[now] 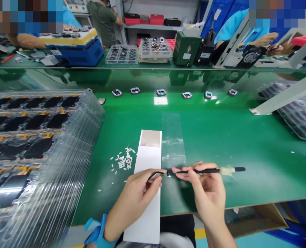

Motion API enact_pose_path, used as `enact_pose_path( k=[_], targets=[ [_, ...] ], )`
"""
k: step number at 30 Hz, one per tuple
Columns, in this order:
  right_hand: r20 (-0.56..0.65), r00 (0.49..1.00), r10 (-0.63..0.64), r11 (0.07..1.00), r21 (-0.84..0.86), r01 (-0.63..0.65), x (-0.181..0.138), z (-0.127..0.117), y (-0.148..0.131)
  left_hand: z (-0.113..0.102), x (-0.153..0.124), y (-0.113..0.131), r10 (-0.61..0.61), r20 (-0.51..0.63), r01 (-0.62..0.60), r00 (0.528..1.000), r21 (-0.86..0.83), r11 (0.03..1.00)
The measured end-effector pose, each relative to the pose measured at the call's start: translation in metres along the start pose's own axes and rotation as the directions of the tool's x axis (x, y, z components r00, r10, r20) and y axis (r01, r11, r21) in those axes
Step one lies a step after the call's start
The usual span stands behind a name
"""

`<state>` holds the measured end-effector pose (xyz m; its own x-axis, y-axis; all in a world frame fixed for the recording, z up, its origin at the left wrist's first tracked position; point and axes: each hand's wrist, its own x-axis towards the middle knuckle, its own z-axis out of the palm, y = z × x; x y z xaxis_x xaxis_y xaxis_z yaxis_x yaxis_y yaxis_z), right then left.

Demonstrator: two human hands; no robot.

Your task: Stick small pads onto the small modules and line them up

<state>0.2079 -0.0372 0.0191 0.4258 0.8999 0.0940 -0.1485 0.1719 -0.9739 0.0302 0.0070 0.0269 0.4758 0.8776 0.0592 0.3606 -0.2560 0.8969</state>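
While pinched, slim black tool (207, 171)

Bench (246, 137): stacked plastic trays (44, 144) at left; small pieces (123, 160) beside paper strip (150, 155); film strip (171, 137) to its right; six framed parts (160, 92) behind; left hand (132, 203) and right hand (207, 193) over both strips.

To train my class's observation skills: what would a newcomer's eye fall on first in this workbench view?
First come the person's left hand, pinching tweezers, and right hand, holding a slim black-handled tool, their tips meeting front and centre above a white strip. On the left looms a stack of clear plastic trays holding black panels. Farther back, a row of small pink-rimmed parts crosses the green bench.
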Motion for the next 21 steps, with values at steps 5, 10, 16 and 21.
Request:
enact_pose_path(
  k=[5,10,16,21],
  targets=[
    [0.053,0.993,-0.101,0.993,0.071,0.098,-0.012,0.022,-0.012,0.001,0.001,0.000,-0.035,-0.071,0.038,0.997,0.034,0.999],
    [0.124,0.975,-0.182,0.981,0.092,0.171,-0.014,0.039,-0.010,-0.001,0.000,-0.003,-0.014,-0.040,0.015,0.999,0.024,1.000],
    [0.094,0.967,-0.237,0.971,0.058,0.232,-0.013,0.044,-0.007,-0.001,-0.002,-0.005,0.041,-0.006,-0.041,0.999,0.012,0.999],
    [0.104,0.954,-0.282,0.959,0.044,0.279,-0.015,0.049,-0.001,-0.001,-0.002,-0.004,0.034,-0.040,-0.032,0.999,0.053,0.998]
  ],
)
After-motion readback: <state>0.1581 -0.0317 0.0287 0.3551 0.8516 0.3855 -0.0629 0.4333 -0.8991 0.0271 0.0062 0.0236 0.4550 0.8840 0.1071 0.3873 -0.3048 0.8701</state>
